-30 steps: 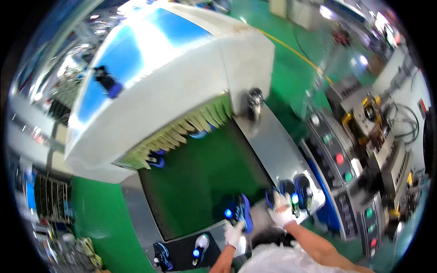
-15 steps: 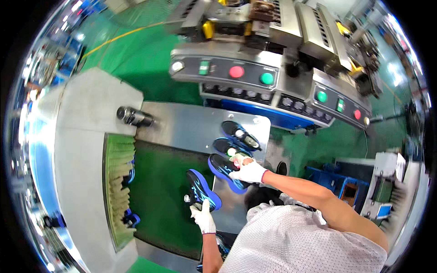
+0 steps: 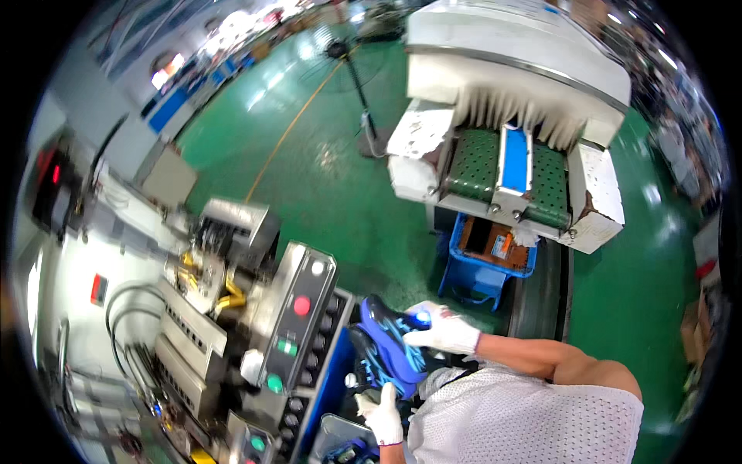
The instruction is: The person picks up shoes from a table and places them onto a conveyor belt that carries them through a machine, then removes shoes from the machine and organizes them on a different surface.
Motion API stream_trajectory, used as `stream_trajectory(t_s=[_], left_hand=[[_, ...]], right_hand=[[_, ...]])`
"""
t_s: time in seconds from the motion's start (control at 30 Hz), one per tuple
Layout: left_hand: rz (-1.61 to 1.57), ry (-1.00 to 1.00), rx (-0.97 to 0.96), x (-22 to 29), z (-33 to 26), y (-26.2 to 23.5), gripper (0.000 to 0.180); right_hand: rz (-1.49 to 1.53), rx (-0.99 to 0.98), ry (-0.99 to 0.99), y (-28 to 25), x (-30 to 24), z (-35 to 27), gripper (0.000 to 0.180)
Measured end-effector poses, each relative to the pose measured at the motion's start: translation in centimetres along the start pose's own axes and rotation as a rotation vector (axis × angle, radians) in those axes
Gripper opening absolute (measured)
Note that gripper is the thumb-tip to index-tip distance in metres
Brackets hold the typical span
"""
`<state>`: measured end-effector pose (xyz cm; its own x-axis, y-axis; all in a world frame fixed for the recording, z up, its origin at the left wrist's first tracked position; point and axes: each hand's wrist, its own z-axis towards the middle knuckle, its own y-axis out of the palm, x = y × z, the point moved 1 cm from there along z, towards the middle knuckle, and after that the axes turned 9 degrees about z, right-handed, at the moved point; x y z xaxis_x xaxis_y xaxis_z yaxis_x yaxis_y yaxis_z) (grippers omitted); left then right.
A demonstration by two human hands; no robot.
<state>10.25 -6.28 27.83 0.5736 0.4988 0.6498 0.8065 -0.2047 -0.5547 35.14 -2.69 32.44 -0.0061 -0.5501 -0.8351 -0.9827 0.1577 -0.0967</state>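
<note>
My right hand (image 3: 447, 332), in a white knit glove, is closed over the top of a blue and black sports shoe with light blue stripes (image 3: 390, 348), fingers wrapped around its upper end. My left hand (image 3: 382, 414), also in a white glove, grips the same shoe from below, thumb raised, so both hands hold it between them just in front of my chest. The shoe sits tilted, its studded sole turned toward the grey control panel (image 3: 297, 329), which lies just to its left and carries a red round button, green buttons and a column of small black knobs. Left of that panel stands a grey metal machine with yellow fittings and black cables (image 3: 209, 286). Below the panel, near my left hand, more blue footwear (image 3: 348, 452) lies in a shallow grey tray. To the right of the panel, beyond my right hand, is a blue plastic crate (image 3: 483, 274) on the green floor (image 3: 325, 178). Farther beyond the crate is a white tunnel machine with green belts and a blue strip (image 3: 510, 116).
</note>
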Motion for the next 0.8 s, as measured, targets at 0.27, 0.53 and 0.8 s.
stream_trajectory(t_s=[0.27, 0.53, 0.8], left_hand=[[-0.012, 0.63, -0.332, 25.3, 5.5, 12.5, 0.072], [0.238, 1.174, -0.23, 44.2, 12.2, 37.1, 0.076], [0.152, 1.187, -0.284, 46.0, 14.3, 38.5, 0.072]], right_hand=[[0.277, 0.946, -0.201, -22.6, -5.1, -4.9, 0.066], [-0.076, 1.203, 0.036, -40.5, -1.1, 4.8, 0.085], [-0.496, 1.39, -0.283, -44.8, -5.8, 11.8, 0.075]])
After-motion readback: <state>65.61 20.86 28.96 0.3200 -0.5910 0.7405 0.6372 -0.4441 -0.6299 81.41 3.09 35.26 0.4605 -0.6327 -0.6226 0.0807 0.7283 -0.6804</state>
